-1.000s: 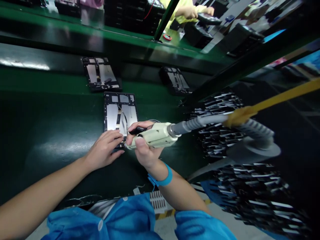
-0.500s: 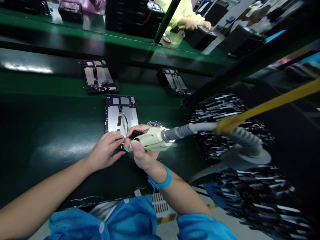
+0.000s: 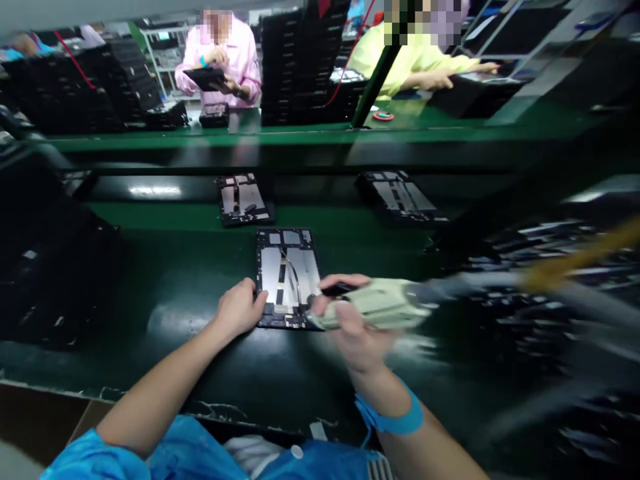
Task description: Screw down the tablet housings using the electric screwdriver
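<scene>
Your right hand (image 3: 353,333) is closed around the cream electric screwdriver (image 3: 380,305), its tip at the near right corner of the open tablet chassis (image 3: 287,277); the tool and the hand are blurred. Your left hand (image 3: 240,310) rests loosely curled on the desk (image 3: 165,293), fingers touching the chassis's near left edge and gripping nothing. The chassis lies flat on the desk just beyond both hands. Farther back, two more open chassis, one (image 3: 243,199) to the left and one (image 3: 400,193) to the right, lie well apart. Beyond them, a person in pink (image 3: 223,57) holds a dark tablet (image 3: 206,78), and a person in yellow (image 3: 415,60) works beside them.
</scene>
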Action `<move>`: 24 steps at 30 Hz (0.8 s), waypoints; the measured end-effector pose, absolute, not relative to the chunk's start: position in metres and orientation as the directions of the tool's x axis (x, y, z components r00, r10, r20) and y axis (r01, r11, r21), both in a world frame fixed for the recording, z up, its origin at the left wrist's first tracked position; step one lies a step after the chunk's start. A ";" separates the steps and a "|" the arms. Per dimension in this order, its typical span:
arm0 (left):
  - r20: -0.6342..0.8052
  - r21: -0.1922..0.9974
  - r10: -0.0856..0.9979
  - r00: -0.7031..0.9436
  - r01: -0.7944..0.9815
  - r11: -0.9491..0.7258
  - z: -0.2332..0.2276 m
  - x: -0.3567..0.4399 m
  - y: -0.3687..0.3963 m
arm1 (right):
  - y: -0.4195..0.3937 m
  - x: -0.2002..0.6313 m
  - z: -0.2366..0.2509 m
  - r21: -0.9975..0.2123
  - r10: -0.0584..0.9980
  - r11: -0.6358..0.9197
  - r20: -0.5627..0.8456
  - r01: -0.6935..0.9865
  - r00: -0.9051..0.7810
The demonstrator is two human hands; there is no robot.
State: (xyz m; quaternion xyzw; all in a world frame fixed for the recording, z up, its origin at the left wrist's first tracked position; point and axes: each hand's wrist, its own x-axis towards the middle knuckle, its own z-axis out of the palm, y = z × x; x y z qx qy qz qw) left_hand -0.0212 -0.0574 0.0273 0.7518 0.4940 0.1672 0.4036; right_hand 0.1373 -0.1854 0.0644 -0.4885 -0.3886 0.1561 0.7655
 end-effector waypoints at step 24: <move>-0.216 0.969 0.949 -0.228 0.071 0.238 0.087 -0.116 0.180 | -0.207 0.201 0.045 -0.903 0.416 0.165 0.428 0.396 0.802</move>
